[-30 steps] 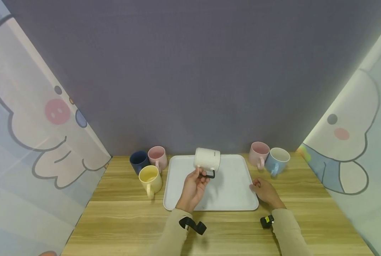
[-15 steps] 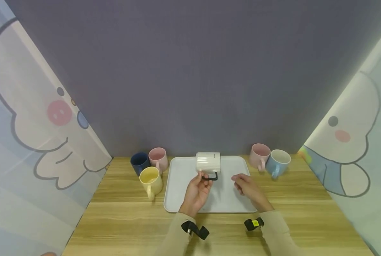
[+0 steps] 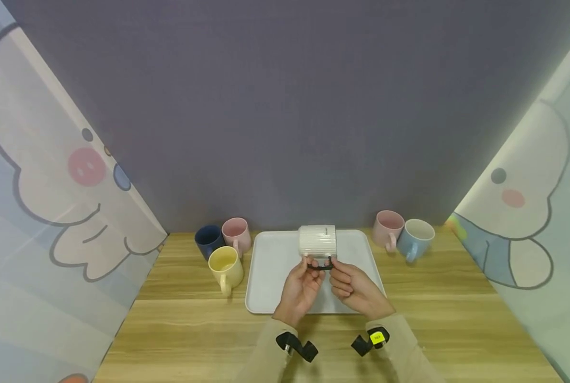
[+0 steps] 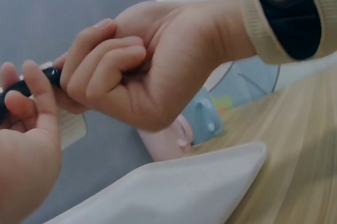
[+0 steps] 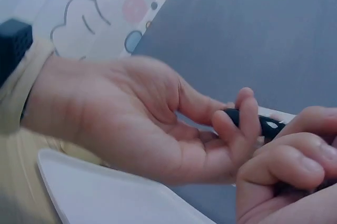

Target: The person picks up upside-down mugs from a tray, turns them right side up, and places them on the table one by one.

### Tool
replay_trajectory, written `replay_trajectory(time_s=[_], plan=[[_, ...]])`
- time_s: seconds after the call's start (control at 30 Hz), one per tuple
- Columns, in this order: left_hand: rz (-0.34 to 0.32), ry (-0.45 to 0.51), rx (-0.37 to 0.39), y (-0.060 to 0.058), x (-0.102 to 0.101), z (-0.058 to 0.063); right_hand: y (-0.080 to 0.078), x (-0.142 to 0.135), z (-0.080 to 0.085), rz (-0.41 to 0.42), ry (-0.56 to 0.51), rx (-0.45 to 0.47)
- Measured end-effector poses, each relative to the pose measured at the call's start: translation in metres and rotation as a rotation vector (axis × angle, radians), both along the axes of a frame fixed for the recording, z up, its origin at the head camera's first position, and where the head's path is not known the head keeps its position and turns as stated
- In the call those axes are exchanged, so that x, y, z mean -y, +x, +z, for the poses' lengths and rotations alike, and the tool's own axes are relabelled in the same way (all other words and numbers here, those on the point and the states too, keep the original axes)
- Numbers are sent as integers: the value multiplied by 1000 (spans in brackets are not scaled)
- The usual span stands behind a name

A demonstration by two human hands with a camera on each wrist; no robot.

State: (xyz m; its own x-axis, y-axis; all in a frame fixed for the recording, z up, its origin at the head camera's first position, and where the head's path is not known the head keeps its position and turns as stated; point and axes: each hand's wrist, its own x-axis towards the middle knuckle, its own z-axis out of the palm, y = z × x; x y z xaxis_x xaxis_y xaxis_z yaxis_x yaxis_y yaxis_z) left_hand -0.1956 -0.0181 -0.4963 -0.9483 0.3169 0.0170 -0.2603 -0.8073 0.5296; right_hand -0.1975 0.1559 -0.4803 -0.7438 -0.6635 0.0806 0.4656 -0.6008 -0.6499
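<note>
A white ribbed mug (image 3: 317, 241) with a black handle (image 3: 320, 267) lies on its side in the air above the white tray (image 3: 270, 290). My left hand (image 3: 298, 292) pinches the left end of that handle. At its other end, the thumb and fingers of my right hand (image 3: 357, 290) grip it too. Both wrist views show the two hands meeting at the black handle, (image 4: 18, 90) in the left one, with the right hand's other fingers curled in. Fingers hide most of the handle, and the mug's body barely shows in the wrist views.
Left of the tray stand a navy mug (image 3: 209, 241), a pink mug (image 3: 235, 234) and a yellow mug (image 3: 226, 267). Another pink mug (image 3: 387, 230) and a light blue mug (image 3: 415, 240) stand at the right. A grey wall (image 3: 294, 117) rises behind the wooden table (image 3: 179, 319).
My right hand has come left from the tray's right edge and taken hold of the black handle. The mug has shifted slightly right in my left hand and sits more level.
</note>
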Motion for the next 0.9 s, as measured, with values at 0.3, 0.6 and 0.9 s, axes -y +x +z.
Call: replay_trajectory(time_s=[0.3,0.6,0.9], plan=[[-112,-252,-57,4,1,-6,4,0,-1,177,-278,-61],[319,-1164,-312,-2,19,-11,12,-22,0,-14,-46,-220],[512,-1593,-316,-7,81,-21,25,-80,-2,-204,257,-292]])
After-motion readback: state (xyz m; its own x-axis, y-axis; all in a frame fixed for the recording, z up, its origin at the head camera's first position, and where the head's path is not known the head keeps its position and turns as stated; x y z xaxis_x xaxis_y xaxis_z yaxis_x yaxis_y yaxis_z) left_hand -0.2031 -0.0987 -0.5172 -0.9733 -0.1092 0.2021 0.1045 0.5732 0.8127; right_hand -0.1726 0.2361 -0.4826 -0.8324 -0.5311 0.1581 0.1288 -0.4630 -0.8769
